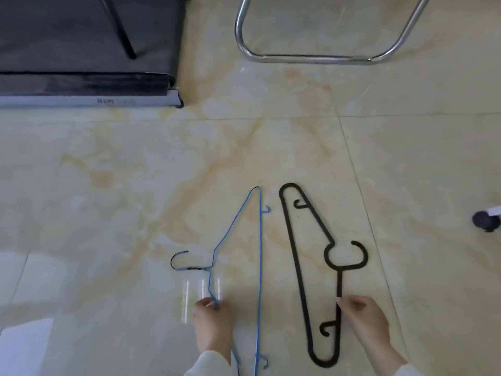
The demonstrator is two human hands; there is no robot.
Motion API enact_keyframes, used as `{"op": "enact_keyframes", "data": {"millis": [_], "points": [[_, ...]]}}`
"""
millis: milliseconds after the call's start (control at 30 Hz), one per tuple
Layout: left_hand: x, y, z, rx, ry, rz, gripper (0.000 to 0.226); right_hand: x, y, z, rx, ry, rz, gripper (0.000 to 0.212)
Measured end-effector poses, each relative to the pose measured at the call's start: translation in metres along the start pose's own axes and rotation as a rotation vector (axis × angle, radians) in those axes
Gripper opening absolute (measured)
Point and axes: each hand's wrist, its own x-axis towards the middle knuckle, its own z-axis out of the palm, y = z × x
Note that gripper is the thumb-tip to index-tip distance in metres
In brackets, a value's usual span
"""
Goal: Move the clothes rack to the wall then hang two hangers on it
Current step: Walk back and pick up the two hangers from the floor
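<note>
Two hangers lie side by side on the pale marble floor. The thin blue wire hanger [259,256] is on the left, its dark hook pointing left. My left hand [212,325] pinches its lower shoulder wire. The thick black plastic hanger [294,256] is on the right, hook pointing right. My right hand [364,318] has its fingertips on the black hanger's lower arm. A caster wheel [485,220] with a white leg at the right edge may belong to the clothes rack; the rest of it is out of view.
A chrome tube frame [311,58] rests on the floor at the top right. A dark treadmill-like platform [89,77] with a grey end rail fills the top left, a black pole [119,28] crossing above it.
</note>
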Motion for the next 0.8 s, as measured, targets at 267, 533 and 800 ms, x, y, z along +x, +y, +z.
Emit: {"op": "enact_keyframes", "data": {"millis": [267, 533, 800], "points": [[0.026, -0.009, 0.015, 0.075, 0.164, 0.100, 0.022, 0.019, 0.002, 0.022, -0.034, 0.054, -0.014, 0.028], [-0.027, 0.019, -0.001, -0.073, 0.098, 0.176, 0.003, -0.026, -0.025, -0.012, 0.048, 0.015, -0.108, 0.007], [-0.142, 0.067, -0.039, -0.064, -0.194, 0.292, 0.015, -0.130, -0.076, -0.082, 0.081, 0.029, -0.132, 0.003]]}}
